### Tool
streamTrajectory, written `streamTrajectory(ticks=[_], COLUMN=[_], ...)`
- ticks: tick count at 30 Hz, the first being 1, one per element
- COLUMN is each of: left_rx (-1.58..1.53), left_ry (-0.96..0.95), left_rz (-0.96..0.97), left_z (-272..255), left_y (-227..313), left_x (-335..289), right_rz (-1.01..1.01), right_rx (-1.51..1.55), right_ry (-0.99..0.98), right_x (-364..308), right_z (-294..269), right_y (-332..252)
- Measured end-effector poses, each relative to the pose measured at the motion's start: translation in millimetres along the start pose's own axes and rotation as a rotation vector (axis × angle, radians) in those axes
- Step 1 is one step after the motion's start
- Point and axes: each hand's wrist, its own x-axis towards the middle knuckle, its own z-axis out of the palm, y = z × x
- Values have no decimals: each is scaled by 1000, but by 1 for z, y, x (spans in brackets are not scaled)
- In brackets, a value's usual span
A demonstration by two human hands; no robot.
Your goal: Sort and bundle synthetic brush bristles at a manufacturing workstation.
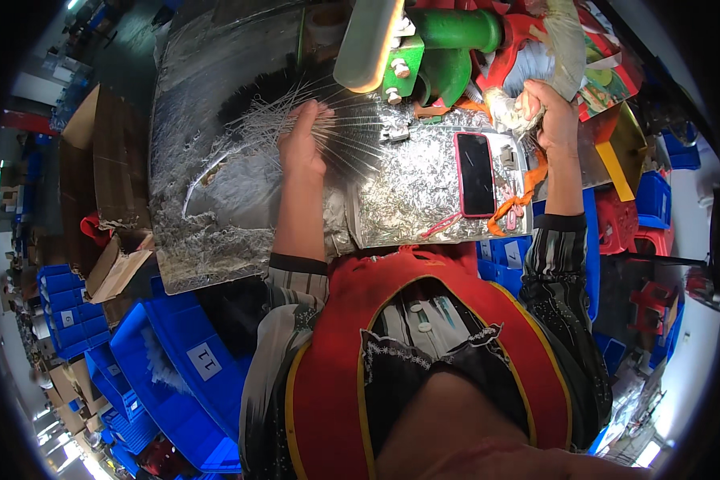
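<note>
Wires (266,118), thin, fanned out over the tabletop (204,252), gripped in the closed left hand (302,144). Right hand (554,118): fingers curled at pale wrapping (504,110), hold uncertain. Phone (477,176), dark-screened, between; blue bin (164,340), lower left, white printed label (204,362).

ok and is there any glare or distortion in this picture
Head view: fisheye distortion curves the surroundings, and the corners go black; head view: glare whitens patches of the crinkled silver foil-like sheet around the black phone with a red rim; head view: the thin silver metal wires in the left hand look fairly sharp.
</note>
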Motion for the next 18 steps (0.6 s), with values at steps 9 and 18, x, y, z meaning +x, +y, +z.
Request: streamTrajectory(ticks=[9, 18], left_rx=[7, -19], left_ry=[67, 52], left_rz=[-9, 16], left_z=[4, 6], left_y=[3, 0], left_x=[-2, -1], right_rz=[55, -342], right_rx=[-9, -24], right_ry=[13, 93], right_x=[3, 10], right_z=[5, -8], right_y=[-19, 63])
